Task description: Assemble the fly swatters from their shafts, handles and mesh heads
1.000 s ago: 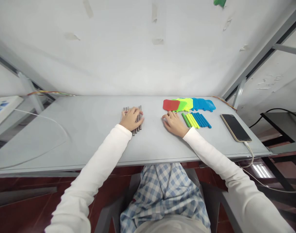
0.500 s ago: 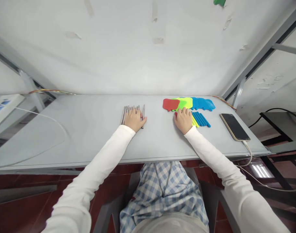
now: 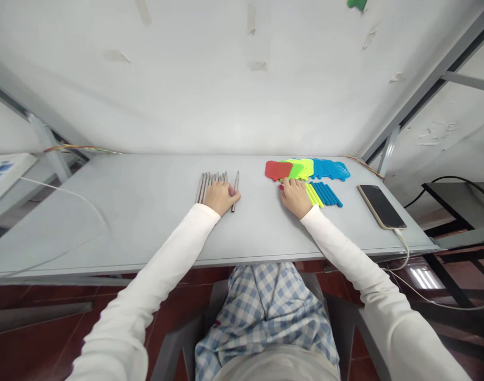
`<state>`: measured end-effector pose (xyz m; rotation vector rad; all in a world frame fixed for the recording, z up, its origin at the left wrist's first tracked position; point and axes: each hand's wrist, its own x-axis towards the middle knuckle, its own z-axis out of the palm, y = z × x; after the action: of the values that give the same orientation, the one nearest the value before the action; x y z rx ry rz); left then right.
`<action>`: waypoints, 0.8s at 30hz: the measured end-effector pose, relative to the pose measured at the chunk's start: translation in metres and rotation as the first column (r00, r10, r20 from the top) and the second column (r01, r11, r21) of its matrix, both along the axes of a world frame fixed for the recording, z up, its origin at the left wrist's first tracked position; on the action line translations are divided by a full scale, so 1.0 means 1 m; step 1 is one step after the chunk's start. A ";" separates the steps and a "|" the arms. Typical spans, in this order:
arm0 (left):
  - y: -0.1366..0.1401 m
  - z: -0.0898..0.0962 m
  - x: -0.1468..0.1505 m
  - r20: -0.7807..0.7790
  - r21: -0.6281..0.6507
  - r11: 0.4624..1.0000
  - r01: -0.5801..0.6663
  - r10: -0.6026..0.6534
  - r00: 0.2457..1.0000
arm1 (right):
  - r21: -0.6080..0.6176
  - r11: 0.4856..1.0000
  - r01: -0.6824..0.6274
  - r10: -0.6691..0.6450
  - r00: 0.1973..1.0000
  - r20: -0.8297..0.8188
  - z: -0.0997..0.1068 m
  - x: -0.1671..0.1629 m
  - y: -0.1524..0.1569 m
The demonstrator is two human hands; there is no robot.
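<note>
My left hand (image 3: 218, 198) is closed at the fingertips on a slim metal rod (image 3: 236, 182) with a tapered tip, which leans slightly right. Several similar metal rods (image 3: 202, 185) lie side by side on the table, partly hidden under that hand. My right hand (image 3: 296, 198) has its fingers curled down over a red stick (image 3: 281, 187), of which only one end shows. Against that hand lie yellow sticks (image 3: 315, 196) and a row of blue sticks (image 3: 328, 194). Behind them, flat plastic pieces overlap: a red piece (image 3: 277, 169), green and yellow ones, and blue pieces (image 3: 331, 169).
A phone (image 3: 381, 206) with a white charging cable (image 3: 403, 246) lies on the right of the grey table (image 3: 154, 227). A white wall (image 3: 186, 95) rises along the back edge. Another thin cable (image 3: 79, 196) crosses the left side. Metal frame posts stand at both ends.
The single metal rod at my left hand has tilted a little to the right. My right hand has shifted slightly left, uncovering more of the yellow sticks and the red stick's end.
</note>
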<state>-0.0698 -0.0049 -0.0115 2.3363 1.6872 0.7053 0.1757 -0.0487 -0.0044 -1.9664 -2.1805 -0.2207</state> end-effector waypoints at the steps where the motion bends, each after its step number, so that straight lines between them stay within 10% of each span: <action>1: -0.001 0.000 0.001 0.052 -0.013 1.000 0.014 -0.013 0.999 | -0.014 0.999 -0.037 0.037 0.999 -0.010 0.001 -0.002 -0.001; 6: -0.005 0.003 0.009 0.458 -0.145 0.988 0.050 0.022 0.889 | -0.008 0.982 -0.187 0.185 0.976 -0.114 0.002 -0.006 -0.003; 15: -0.012 0.015 0.020 0.925 -0.370 0.847 0.383 0.294 0.242 | -0.055 0.978 -0.201 0.198 0.978 -0.058 0.009 0.001 -0.004; 24: -0.018 0.014 0.019 0.943 -0.321 0.842 0.434 0.243 0.225 | 0.046 0.945 -0.325 0.328 0.927 -0.185 0.010 -0.008 -0.003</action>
<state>-0.0504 -0.0234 0.0020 1.0055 0.8545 1.1350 0.1682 -0.0520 0.0054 -1.5117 -2.3225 0.0029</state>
